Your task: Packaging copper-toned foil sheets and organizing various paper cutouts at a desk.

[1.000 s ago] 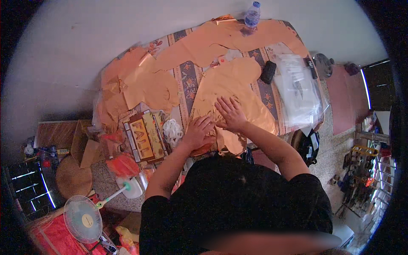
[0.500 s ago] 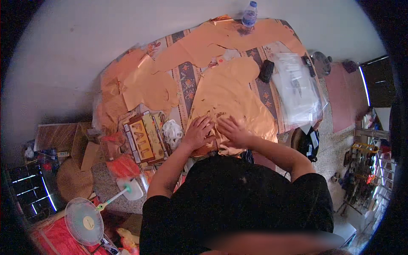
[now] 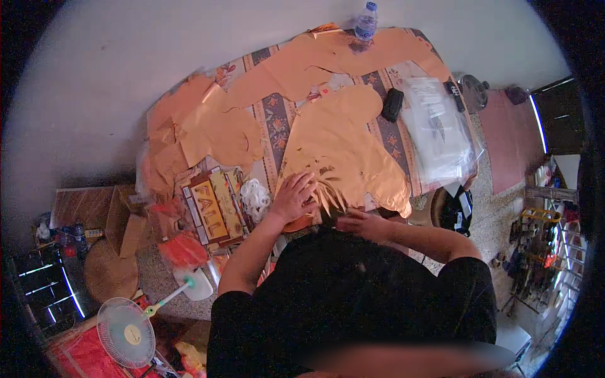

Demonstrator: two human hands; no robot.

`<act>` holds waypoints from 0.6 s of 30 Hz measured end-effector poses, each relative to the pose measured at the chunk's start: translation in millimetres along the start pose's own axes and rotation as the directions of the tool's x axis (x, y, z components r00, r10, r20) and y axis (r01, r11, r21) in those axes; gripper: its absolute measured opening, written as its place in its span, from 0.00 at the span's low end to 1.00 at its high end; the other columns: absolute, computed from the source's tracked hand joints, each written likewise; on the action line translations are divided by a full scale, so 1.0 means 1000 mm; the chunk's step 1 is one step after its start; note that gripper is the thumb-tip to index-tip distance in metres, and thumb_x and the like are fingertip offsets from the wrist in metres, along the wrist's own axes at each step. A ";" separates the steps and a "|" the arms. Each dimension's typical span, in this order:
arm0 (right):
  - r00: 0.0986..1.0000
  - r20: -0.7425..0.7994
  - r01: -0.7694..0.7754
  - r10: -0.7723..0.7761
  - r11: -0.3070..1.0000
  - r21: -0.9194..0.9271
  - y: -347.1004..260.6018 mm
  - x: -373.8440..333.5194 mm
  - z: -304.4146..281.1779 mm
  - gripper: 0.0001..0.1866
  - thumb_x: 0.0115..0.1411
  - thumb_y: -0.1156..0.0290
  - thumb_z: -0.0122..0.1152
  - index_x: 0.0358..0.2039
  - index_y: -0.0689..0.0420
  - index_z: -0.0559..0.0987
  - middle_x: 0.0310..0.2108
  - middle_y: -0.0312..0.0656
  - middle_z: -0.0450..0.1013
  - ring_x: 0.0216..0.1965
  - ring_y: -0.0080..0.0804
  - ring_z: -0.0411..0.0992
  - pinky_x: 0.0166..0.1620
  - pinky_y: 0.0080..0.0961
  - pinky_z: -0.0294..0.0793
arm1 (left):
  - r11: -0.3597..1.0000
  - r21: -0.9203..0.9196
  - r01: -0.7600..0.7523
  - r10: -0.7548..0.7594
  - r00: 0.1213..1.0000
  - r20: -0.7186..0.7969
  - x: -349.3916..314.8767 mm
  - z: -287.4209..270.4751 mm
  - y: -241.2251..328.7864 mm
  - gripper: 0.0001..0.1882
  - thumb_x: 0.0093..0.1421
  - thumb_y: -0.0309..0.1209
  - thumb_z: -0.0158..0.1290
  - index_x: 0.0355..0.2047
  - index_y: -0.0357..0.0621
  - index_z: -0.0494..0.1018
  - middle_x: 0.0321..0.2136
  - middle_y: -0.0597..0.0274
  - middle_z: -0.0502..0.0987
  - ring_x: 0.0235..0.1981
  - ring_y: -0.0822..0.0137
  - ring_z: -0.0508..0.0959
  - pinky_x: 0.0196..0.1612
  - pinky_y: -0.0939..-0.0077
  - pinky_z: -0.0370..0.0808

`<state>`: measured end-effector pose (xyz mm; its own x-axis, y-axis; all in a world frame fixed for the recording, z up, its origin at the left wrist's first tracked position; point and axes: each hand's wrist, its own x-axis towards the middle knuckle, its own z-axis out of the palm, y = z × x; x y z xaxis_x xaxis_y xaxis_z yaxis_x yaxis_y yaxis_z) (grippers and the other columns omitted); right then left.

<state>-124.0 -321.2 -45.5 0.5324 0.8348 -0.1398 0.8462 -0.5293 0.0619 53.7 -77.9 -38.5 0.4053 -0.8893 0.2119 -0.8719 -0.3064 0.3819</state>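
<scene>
A large gold foil sheet (image 3: 343, 135) lies spread on the table in front of me, its near part cut into narrow, leaf-like strips (image 3: 330, 192). My left hand (image 3: 294, 196) rests on the sheet's near left side, palm down with fingers spread. At the table's near edge, just right of the strips, is my right hand (image 3: 368, 227). Its fingers point left, loosely stretched out and slightly blurred; nothing shows in them. The foil's near right corner is crinkled. Beside my left hand sits a bunched white bundle (image 3: 255, 200).
More gold sheets (image 3: 227, 135) cover the table's left and far sides. A black case (image 3: 392, 105) and a stack of clear plastic packets (image 3: 438, 135) lie right. A water bottle (image 3: 365, 24) stands at the back, a lettered board (image 3: 211, 208) at left. A fan (image 3: 126, 332) stands lower left.
My right hand has moved off the cut strips, toward my body and a little right, so the strips now show. My left hand has stayed in place.
</scene>
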 end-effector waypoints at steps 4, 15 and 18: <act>0.996 -0.074 0.060 -0.041 0.962 0.268 0.014 -0.008 -0.011 0.29 0.51 0.66 0.50 0.57 0.51 0.67 0.59 0.44 0.62 0.64 0.44 0.54 0.66 0.49 0.48 | 1.000 -0.004 -0.014 0.014 1.000 -0.004 0.001 -0.002 0.000 0.32 0.55 0.53 0.52 0.53 0.44 0.66 0.59 0.55 0.63 0.61 0.55 0.60 0.63 0.56 0.55; 0.718 -0.162 -0.584 0.676 0.713 0.389 0.065 0.051 -0.009 0.34 0.57 0.50 0.53 0.61 0.54 0.62 0.64 0.49 0.53 0.66 0.45 0.48 0.67 0.49 0.41 | 1.000 0.006 0.017 -0.017 0.999 0.042 0.001 -0.002 0.001 0.31 0.55 0.51 0.53 0.54 0.46 0.66 0.59 0.55 0.62 0.61 0.56 0.59 0.62 0.56 0.56; 0.742 -0.138 -0.579 0.656 0.731 0.361 0.063 0.054 -0.005 0.37 0.58 0.46 0.50 0.62 0.53 0.60 0.66 0.49 0.50 0.67 0.46 0.46 0.67 0.51 0.37 | 1.000 -0.004 0.003 -0.003 1.000 0.017 0.002 0.000 0.001 0.31 0.55 0.51 0.53 0.54 0.46 0.66 0.58 0.55 0.62 0.61 0.56 0.59 0.62 0.56 0.56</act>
<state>-42.2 -308.9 -43.8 0.9533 0.2929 0.0734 0.3019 -0.9251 -0.2304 53.2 -79.8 -38.2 0.4033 -0.8941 0.1949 -0.8694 -0.3079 0.3865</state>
